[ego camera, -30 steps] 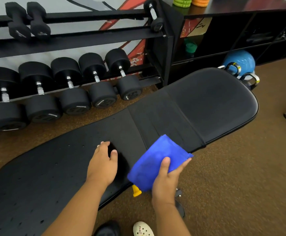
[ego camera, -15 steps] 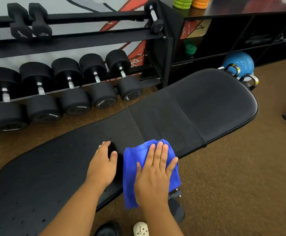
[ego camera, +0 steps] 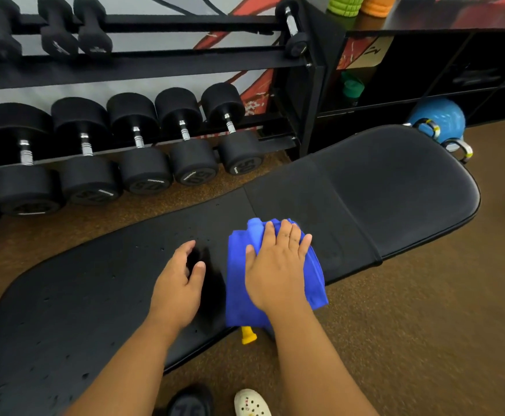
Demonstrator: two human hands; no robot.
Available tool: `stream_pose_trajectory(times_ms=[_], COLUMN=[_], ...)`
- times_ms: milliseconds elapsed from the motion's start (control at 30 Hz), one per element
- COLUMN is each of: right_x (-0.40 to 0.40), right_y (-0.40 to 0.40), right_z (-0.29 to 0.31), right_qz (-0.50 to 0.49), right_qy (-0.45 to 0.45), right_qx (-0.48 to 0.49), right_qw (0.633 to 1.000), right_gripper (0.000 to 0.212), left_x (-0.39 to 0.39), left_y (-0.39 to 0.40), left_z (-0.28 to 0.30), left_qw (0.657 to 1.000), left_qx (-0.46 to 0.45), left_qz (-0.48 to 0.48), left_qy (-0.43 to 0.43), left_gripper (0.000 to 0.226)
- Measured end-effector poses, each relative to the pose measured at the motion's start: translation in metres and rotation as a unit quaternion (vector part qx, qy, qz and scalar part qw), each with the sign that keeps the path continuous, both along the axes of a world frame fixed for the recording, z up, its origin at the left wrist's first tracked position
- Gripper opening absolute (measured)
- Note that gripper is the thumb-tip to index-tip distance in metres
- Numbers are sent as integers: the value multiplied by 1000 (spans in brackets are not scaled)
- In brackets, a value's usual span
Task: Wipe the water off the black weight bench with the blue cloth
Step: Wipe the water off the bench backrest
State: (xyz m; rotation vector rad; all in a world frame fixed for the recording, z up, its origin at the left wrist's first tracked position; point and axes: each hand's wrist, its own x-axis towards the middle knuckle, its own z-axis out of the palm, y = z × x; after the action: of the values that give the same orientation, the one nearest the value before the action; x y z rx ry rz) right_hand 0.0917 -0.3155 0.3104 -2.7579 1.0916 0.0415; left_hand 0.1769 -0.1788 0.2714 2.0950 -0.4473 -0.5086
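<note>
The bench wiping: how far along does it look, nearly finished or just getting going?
Just getting going. The right hand presses the blue cloth flat on the black weight bench near its middle; the left hand rests beside it. Water droplets dot the long left section, all unwiped.

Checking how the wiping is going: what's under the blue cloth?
The blue cloth lies on the black weight bench, pressed flat by the right hand. A yellow knob pokes out below. Any water beneath is covered.

Right hand flat – left hand loosely curled
</note>
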Motion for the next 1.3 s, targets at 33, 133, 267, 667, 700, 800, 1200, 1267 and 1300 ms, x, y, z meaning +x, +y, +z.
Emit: stream_pose_trajectory(times_ms=[33,133,267,667,700,800,1200,1267,1300], right_x=[5,16,30,70,70,63,28,44,52], right_y=[-3,-7,-11,-24,-21,-5,13,12,12], right_z=[3,10,11,2,-1,-14,-33,-31,-31], right_qz=[2,-3,0,72,104,193,167,170,174], right_qy=[4,-5,0,-25,-38,-48,24,48,60], right_qx=[7,26,30,37,43,58,-83,-90,-97], right_qw=[1000,1000,1000,996,993,978,982,980,978], right_gripper=[64,64,64,61,61,62,65,69,71], left_x=[1,2,3,12,13,16,28,30,30], left_y=[1,3,1,6,7,7,14,18,20], left_z=[-1,-2,-2,-10,-11,-13,-19,-19,-19], left_qw=[1000,1000,1000,999,999,999,999,1000,1000], left_qx=[-3,-15,-25,-39,-33,-2,37,26,21], left_qz=[2,5,6,27,32,39,5,6,11], left_qy=[-1,-2,-3,3,-2,-29,11,14,10], left_gripper=[47,47,47,46,45,42,50,50,50])
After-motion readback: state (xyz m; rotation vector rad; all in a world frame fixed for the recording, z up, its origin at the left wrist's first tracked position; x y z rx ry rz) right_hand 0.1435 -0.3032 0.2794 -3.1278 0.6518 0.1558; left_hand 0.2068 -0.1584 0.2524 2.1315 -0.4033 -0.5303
